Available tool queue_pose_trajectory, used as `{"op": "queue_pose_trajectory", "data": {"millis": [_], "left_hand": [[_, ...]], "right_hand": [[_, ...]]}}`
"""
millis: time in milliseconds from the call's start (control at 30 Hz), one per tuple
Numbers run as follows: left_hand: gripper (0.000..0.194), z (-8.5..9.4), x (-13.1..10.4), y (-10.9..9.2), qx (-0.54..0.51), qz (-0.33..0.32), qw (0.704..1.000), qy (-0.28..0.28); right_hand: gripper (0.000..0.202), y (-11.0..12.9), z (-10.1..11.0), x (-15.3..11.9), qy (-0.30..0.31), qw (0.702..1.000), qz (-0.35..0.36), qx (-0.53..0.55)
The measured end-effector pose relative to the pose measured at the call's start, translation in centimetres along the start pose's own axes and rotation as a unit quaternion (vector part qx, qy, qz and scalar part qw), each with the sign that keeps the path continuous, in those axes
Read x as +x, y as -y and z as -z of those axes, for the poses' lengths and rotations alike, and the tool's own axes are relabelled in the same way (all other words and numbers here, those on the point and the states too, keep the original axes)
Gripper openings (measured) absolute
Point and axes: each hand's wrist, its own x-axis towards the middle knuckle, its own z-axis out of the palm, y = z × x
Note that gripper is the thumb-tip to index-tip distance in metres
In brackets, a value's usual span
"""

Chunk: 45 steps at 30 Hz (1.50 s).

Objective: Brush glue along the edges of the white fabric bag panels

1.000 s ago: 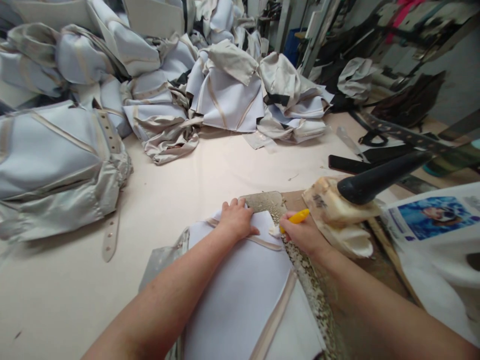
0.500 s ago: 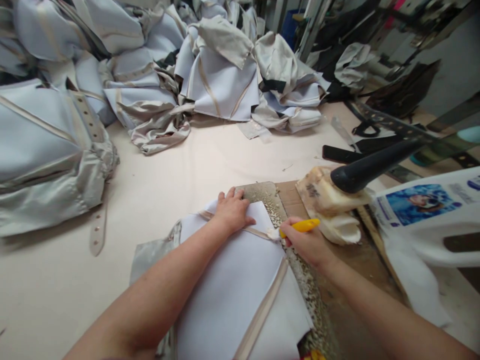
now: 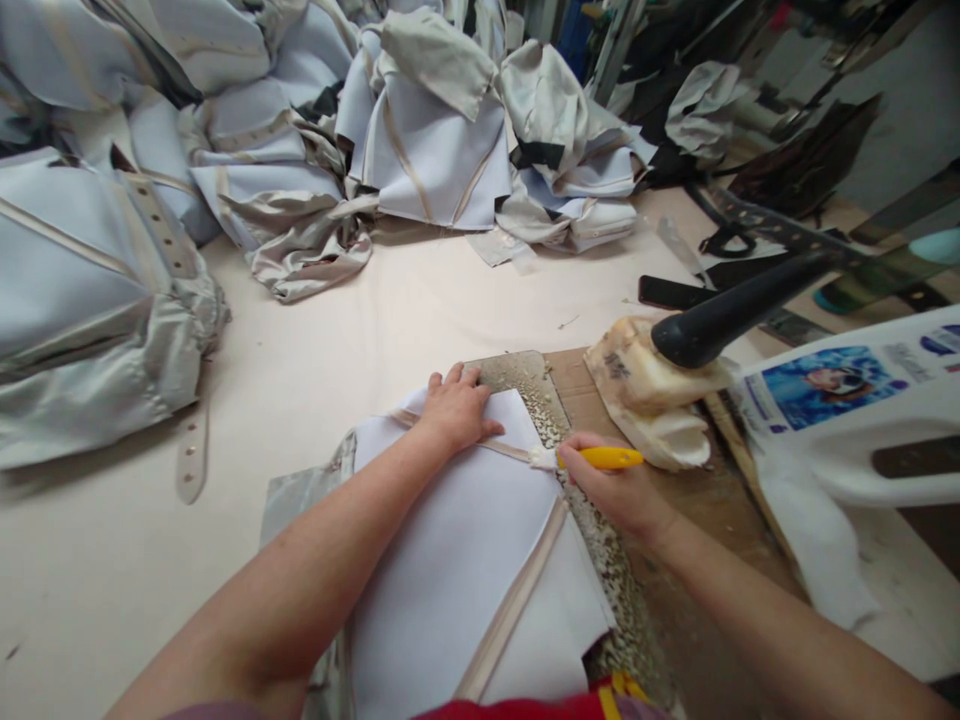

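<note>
A pale bluish-white fabric piece (image 3: 442,560) with beige strips lies before me, its right part over a speckled, crusted board (image 3: 525,375). My left hand (image 3: 456,408) rests on its upper part, fingers spread, pressing it flat near the top edge. My right hand (image 3: 611,485) is closed round a brush with a yellow handle (image 3: 613,457). The white brush tip touches the end of a beige strip at the fabric's right edge. Grey lining shows at the fabric's left side.
Similar fabric pieces (image 3: 442,160) are heaped at the back, and another (image 3: 67,270) lies at the left. On the right are a crusted yellowish block (image 3: 630,375) under a black tube (image 3: 742,315), a black phone-like object (image 3: 671,292) and a white jug (image 3: 847,400).
The view has shifted slightly, moving the scene up and left in the picture. The brush handle lies flatter, with its tip still on the strip's end. Something red now shows at the bottom edge.
</note>
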Motion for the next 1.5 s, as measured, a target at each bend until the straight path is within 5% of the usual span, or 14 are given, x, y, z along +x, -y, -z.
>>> {"op": "queue_pose_trajectory", "data": {"millis": [400, 700, 867, 967, 1167, 1300, 1433, 1500], "left_hand": [[0.054, -0.1, 0.0, 0.0, 0.01, -0.012, 1.0, -0.012], [0.055, -0.2, 0.0, -0.2, 0.016, -0.006, 1.0, -0.015], [0.055, -0.1, -0.1, -0.4, 0.018, -0.004, 1.0, -0.012], [0.055, -0.2, -0.2, -0.4, 0.023, -0.009, 1.0, -0.018], [0.057, 0.4, 0.0, -0.7, 0.02, 0.0, 1.0, -0.023], [0.041, 2.4, -2.8, -3.8, 0.013, -0.052, 0.997, -0.062], [0.034, 2.3, -8.3, -8.2, -0.034, -0.241, 0.968, 0.064], [0.037, 1.3, -10.3, -9.4, -0.032, -0.262, 0.96, 0.091]], "right_hand": [[0.022, -0.2, 0.0, -0.9, -0.04, 0.999, 0.003, 0.001], [0.023, -0.4, 0.7, -5.7, 0.045, 0.991, -0.117, 0.043], [0.022, 0.4, 0.8, -4.3, -0.028, 0.993, -0.101, 0.058], [0.022, 0.1, 0.1, -3.9, -0.016, 0.995, -0.074, 0.069], [0.024, -0.9, 0.1, -9.2, 0.024, 0.986, -0.148, 0.074], [0.025, 0.0, 1.2, -10.0, 0.0, 0.987, -0.149, 0.065], [0.026, 0.5, 1.1, -8.2, -0.049, 0.995, -0.072, 0.048], [0.026, 0.0, 0.4, -8.7, -0.036, 0.998, -0.049, 0.035]]}}
